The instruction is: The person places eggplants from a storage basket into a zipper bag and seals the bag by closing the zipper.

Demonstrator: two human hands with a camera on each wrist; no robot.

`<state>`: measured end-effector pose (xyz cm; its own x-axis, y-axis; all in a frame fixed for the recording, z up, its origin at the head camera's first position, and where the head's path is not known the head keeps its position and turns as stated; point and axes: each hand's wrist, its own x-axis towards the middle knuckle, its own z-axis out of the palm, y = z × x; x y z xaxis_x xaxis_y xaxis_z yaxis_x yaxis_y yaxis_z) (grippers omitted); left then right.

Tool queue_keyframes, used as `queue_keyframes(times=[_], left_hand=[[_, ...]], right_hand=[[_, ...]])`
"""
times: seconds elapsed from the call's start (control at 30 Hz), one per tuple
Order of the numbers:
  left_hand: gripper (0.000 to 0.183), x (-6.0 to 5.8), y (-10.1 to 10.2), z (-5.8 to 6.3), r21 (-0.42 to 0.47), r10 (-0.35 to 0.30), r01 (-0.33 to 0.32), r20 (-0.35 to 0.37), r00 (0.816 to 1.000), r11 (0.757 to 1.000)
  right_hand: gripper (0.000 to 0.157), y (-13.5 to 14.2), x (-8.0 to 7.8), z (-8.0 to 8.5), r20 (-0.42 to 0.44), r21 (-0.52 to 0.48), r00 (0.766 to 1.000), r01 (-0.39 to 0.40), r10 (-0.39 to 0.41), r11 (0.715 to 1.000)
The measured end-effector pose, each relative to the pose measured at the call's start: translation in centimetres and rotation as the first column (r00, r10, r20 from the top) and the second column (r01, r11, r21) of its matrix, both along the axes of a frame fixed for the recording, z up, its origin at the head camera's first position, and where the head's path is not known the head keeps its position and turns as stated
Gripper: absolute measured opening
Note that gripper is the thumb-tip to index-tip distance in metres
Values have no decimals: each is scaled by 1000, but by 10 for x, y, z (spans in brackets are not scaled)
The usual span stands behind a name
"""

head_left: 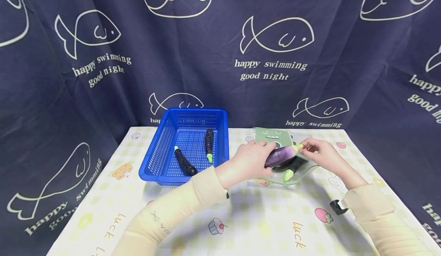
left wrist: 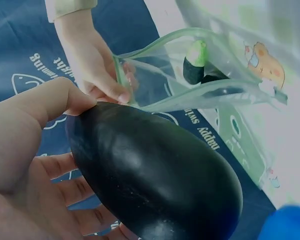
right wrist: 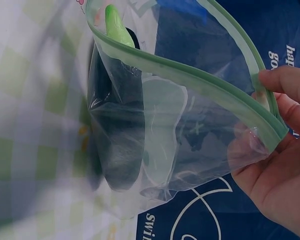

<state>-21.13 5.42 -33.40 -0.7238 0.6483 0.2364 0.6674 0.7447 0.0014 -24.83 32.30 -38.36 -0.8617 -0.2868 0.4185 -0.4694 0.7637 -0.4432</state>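
The left hand (head_left: 249, 159) grips the purple eggplant (head_left: 280, 156), thumb on one side and fingers on the other, holding it above the bag (right wrist: 190, 72) with its stem end toward the right hand (head_left: 324, 156). The right hand pinches the bag's green rim at one corner; the mouth gapes. Inside the bag lies a black eggplant (right wrist: 122, 125) with a green stem; whether others lie behind it cannot be told. To the left, apart from the bag, a blue basket (head_left: 151, 160) on the table (head_left: 193, 233) holds a curved eggplant (head_left: 185, 162) and a straight eggplant (head_left: 208, 143).
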Motion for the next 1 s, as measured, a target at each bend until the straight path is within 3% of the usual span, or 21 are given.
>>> queue_keyframes(times=[0.27,0.73,1.0], left_hand=[[54,-1,10,-13,-29,18,-17,18,1000,999],[47,0,21,-33,-8,24,-23,77,997,1000],[54,1,34,-44,-8,39,-38,82,996,999]], right_hand=[[13,1,0,0,1,-13,1000,-10,10,1000],[5,1,1,0,17,-38,1000,-16,17,999],[5,2,2,0,13,-46,1000,-24,25,999]])
